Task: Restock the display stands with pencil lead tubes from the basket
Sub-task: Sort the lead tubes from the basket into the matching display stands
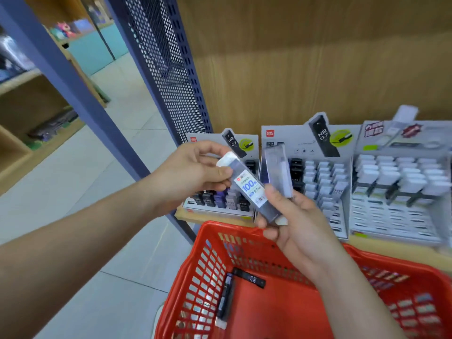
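Note:
My left hand [193, 172] pinches the white-capped top of a clear pencil lead tube [249, 187] with a "100" label. My right hand [296, 228] grips the same tube's lower end and also holds a second, upright clear tube [278, 170]. Both hands hover above the red basket [195, 272], where two dark tubes [227, 299] lie on the bottom. Behind the hands, three grey display stands sit on the wooden shelf: the left stand [215, 206] with dark tubes, the middle stand [322, 182] and the right stand [396, 189] with white-capped tubes.
A blue perforated metal upright [166, 64] and a slanted blue post [80, 99] frame the shelf's left side. A wooden back panel [318, 57] rises behind the stands. Tiled floor [102, 241] and another shelving unit [29, 113] lie to the left.

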Available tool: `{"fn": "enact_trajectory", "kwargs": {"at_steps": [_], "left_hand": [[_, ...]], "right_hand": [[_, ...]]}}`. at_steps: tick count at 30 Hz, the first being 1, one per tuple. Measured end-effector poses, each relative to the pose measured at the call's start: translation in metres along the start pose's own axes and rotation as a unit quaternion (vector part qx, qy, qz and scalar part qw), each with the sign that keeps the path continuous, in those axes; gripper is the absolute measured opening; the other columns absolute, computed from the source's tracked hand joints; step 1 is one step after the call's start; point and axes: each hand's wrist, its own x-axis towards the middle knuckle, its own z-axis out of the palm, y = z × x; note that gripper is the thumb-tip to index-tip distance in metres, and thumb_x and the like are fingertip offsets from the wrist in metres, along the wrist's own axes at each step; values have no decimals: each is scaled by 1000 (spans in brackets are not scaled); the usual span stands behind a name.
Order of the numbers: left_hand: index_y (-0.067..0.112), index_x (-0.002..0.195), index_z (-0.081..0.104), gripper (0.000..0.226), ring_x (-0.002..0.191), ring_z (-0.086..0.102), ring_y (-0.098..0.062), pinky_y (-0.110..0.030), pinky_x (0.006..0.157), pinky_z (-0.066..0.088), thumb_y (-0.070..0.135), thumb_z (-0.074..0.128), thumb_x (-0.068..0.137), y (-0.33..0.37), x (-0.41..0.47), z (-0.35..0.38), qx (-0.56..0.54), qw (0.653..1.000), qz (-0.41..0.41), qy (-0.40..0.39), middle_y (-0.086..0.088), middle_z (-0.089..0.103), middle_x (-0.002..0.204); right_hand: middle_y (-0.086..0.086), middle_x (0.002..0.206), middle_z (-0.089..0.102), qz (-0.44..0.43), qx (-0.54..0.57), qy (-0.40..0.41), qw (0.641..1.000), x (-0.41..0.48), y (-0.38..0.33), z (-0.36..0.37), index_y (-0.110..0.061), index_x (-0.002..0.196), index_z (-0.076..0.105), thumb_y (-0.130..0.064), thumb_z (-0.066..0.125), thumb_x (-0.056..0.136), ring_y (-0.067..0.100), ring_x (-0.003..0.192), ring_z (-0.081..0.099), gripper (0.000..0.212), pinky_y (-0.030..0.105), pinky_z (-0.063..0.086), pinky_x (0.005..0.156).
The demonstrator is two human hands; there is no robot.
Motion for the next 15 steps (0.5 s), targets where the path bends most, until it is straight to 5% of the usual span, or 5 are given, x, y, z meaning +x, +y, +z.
{"fn": "enact_trajectory", "kwargs": {"at_steps": [8,15], "left_hand": [[14,110,67,31,68,67,-17,-21,65,57,-1,65,82,41,-33,50,-20,996,84,-33,-13,71,82],[4,95,63,29,58,65,-16,-21,55,56,25,66,75,69,-30,165,6,989,109,-101,-16,70,72]], "right_hand": [[9,73,60,-38,40,40,998,-51,-52,-28,-8,90,63,-26,65,88,11,45,43,19,16,30,36],[-7,48,42,-153,145,232,950,-77,-81,-107,-10,95,57,-31,58,98,3,34,25,21,16,18,32]]}}
